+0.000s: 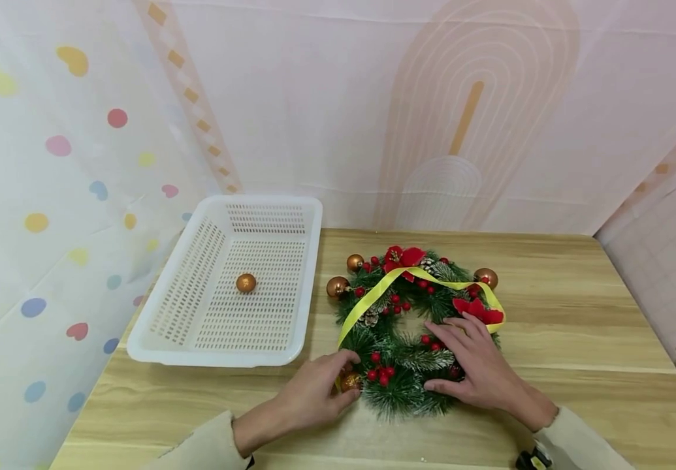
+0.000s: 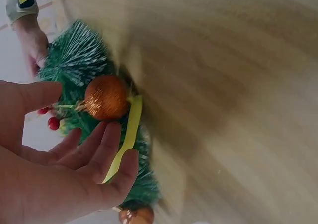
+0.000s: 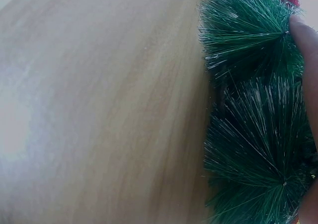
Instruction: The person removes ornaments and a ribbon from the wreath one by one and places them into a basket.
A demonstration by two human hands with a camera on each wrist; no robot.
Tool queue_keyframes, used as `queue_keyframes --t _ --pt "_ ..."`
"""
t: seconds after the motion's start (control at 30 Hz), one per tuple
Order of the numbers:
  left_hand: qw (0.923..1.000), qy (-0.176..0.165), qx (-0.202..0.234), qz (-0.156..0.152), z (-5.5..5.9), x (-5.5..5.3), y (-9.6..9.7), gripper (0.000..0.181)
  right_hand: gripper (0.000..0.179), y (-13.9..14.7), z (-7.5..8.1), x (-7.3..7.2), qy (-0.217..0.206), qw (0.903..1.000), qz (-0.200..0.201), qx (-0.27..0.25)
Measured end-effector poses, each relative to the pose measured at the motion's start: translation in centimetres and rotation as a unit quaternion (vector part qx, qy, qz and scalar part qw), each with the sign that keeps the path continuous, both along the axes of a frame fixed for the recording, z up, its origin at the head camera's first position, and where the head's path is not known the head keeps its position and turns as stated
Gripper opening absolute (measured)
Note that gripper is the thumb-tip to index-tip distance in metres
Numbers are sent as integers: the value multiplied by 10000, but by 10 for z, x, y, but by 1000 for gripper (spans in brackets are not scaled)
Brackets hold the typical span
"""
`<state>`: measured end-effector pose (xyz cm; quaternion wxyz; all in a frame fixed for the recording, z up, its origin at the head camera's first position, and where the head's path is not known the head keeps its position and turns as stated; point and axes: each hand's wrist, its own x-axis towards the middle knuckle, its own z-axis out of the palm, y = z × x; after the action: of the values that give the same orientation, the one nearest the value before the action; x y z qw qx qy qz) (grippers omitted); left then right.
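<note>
A green wreath (image 1: 399,391) lies on the table, trimmed with red berries, red flowers, pine cones and copper balls. A yellow ribbon (image 1: 373,297) runs loosely across its top, and in the left wrist view it passes down beside a glittery copper ball (image 2: 106,98). My left hand (image 1: 314,388) is at the wreath's front left, thumb and fingers spread around that ball. In the left wrist view the fingertips (image 2: 113,129) reach its underside while the thumb stays apart from it. My right hand (image 1: 479,369) rests on the wreath's right front, fingers extended over the branches.
Left of the wreath stands a white plastic basket (image 1: 214,358) with one copper ball (image 1: 246,282) inside. The wooden table (image 1: 584,313) meets a patterned cloth backdrop (image 1: 314,130) at its back and left edges.
</note>
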<state>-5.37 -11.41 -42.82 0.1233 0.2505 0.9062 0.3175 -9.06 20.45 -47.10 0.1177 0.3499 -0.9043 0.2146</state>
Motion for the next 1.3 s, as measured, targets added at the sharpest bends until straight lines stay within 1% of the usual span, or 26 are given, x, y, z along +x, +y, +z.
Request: queue_keyframes --t 0.2,0.37,0.6,0.77,0.97,1.07,1.3 --pt "9997 -194 -99 125 -9 -1 3 42 91 0 0 0 -84 9999 -10 56" --pt "9995 -287 6 154 -13 -2 3 40 91 0 0 0 -69 10000 -33 61" --pt "9994 -262 142 201 -15 -2 3 38 90 0 1 0 -21 10000 -38 52" --pt "9993 -236 120 260 -16 -2 2 38 90 -1 1 0 -42 9999 -53 91" --pt "9993 -234 127 253 -18 -2 3 38 90 0 0 1 -39 9999 -80 102" --pt "9991 -306 166 240 -18 -3 3 38 90 0 -1 1 -43 9999 -84 96" --pt "9964 -652 443 305 -13 -6 2 34 90 0 -1 1 -70 9999 -98 101"
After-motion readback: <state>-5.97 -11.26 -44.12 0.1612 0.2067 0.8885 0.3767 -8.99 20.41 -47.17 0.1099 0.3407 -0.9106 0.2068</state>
